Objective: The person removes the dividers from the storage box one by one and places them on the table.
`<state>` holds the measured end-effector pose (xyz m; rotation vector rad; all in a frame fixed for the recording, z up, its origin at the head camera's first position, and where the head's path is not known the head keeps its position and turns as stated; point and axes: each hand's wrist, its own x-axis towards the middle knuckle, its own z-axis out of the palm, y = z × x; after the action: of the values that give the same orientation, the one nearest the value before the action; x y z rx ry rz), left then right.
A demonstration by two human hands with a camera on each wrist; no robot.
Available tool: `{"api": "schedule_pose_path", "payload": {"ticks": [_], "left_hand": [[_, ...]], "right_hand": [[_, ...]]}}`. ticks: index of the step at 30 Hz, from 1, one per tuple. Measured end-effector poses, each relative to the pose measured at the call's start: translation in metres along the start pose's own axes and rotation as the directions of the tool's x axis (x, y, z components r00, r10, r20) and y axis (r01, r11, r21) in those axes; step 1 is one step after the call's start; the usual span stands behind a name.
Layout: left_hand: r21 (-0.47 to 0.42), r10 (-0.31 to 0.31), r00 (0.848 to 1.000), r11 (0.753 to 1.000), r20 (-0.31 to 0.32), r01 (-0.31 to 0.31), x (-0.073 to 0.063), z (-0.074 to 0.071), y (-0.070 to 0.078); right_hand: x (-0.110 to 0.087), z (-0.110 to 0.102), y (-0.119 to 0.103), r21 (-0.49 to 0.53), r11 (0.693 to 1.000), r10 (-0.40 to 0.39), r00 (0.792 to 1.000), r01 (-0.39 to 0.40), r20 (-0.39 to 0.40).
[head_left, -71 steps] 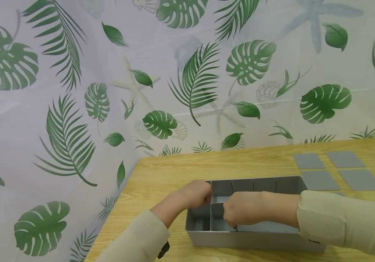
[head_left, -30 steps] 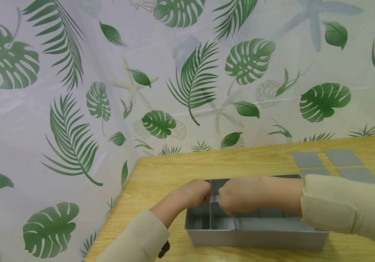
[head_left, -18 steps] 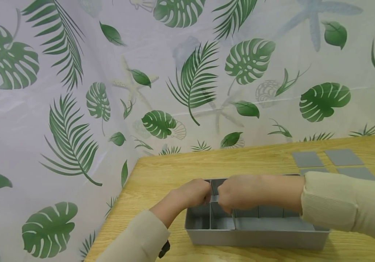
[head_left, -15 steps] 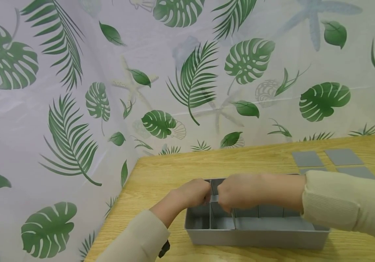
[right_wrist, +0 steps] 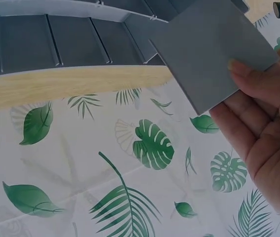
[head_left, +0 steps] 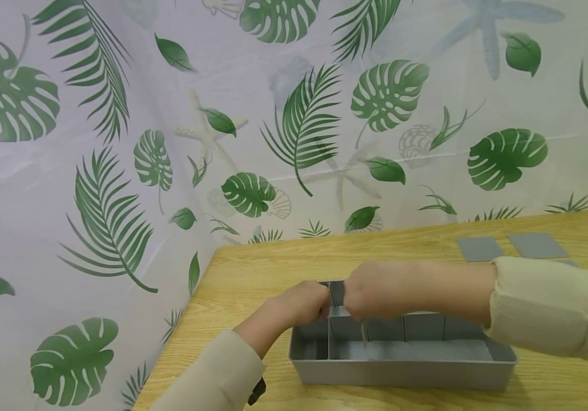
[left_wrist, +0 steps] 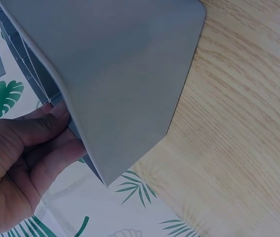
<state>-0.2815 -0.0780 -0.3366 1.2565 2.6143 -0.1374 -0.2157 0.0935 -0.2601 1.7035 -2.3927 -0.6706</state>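
Raised slightly from half a second ago, the right hand (head_left: 378, 290) now hangs at lower centre of the frame, lifting a gray panel (right_wrist: 219, 54) whose lower edge no longer meets the box's front wall. Its thumb and fingers pinch the panel, thumb flat on one face. Just left, the left hand (head_left: 304, 301) curls its fingers at the box's far left corner, beside an upright divider (head_left: 329, 342); exactly what they pinch cannot be told. The long gray box (head_left: 407, 374) sits at lower centre on a yellow wood-grain table (head_left: 268, 265), which stretches to the right edge. Toward the right, flat gray squares (head_left: 480, 249) lie on the table, partly covered by a cream sleeve (head_left: 540, 308). White sheeting (head_left: 448, 34) printed with green leaves, starfish and shells fills the upper frame and left side, folding into a corner left of centre.
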Motion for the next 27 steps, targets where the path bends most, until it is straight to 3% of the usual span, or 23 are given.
{"api": "schedule_pose_path", "payload": {"ticks": [9,12,20,24,27], "left_hand": [[0.007,-0.019,1.0,1.0,0.017,0.019,-0.001,0.0,0.001],[0.007,-0.025,1.0,1.0,0.019,0.025,-0.001,0.001,0.0],[-0.008,-0.022,1.0,1.0,0.013,0.022,-0.006,0.005,0.001],[-0.006,-0.031,0.999,1.0,-0.02,0.031,-0.01,0.007,0.002],[-0.024,-0.042,0.998,0.999,-0.049,0.041,-0.012,0.009,0.003]], "right_hand": [[-0.015,0.006,0.005,-0.021,0.999,0.032,0.999,-0.033,-0.011],[-0.024,0.01,0.007,0.016,0.998,0.056,0.998,-0.056,0.004],[-0.061,0.024,0.016,0.112,0.99,0.087,0.996,-0.085,-0.018],[-0.079,0.032,0.02,0.106,0.987,0.118,0.993,-0.119,0.013],[-0.093,0.039,0.022,0.073,0.988,0.14,0.99,-0.139,-0.008]]}}
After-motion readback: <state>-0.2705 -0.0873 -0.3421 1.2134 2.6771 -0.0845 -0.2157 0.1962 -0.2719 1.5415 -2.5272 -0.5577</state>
